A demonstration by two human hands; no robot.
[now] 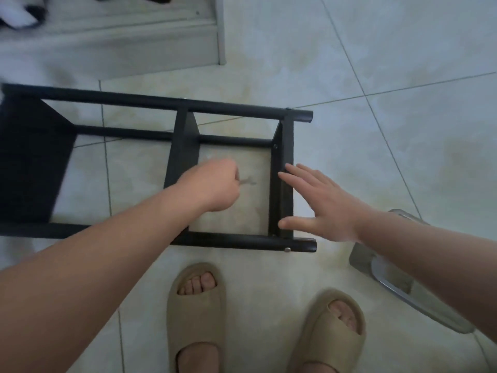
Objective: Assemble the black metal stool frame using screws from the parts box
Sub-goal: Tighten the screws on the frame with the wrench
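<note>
1. Stool frame (pixel 161 102): black metal, lying on its side on the tiled floor (pixel 390 76), stretched left to right just beyond two sandalled feet.
2. Far left: closed off by a broad dark panel (pixel 29 157). Probably the heaviest end, so likely to anchor the rest while the other end gets worked.
3. Middle: bridged by a flat cross brace (pixel 183 146). Looks stiff, hard-edged and smoothly painted, so probably a little slick. Better wrapped round a tube than pinched on a flat.
4. Left hand (pixel 212 187): curled into a fist inside the frame, gripping a small metal tool (pixel 248 181). Too blurred to name, though seemingly a wrench or key.
5. Right end: closed by an end brace (pixel 282 162), with one screw head (pixel 274 146) near its far end and a silver screw (pixel 287 249) showing on the near leg.
6. Right hand (pixel 322 200): flat, fingers straight and spread, fingertips touching the end brace, thumb low beside the near leg. Holding nothing.
7. Handling, as a judgement: rigid, not fragile, moderate in weight, and apt to rock on its round tubes. Best steadied by pressing down on the end brace close to the joint being tightened, with fingers kept clear of the tool's swing.
8. Far right: clear plastic container (pixel 390 281) on the floor, partly under the right forearm. Likely the parts box, with contents not legible.
</note>
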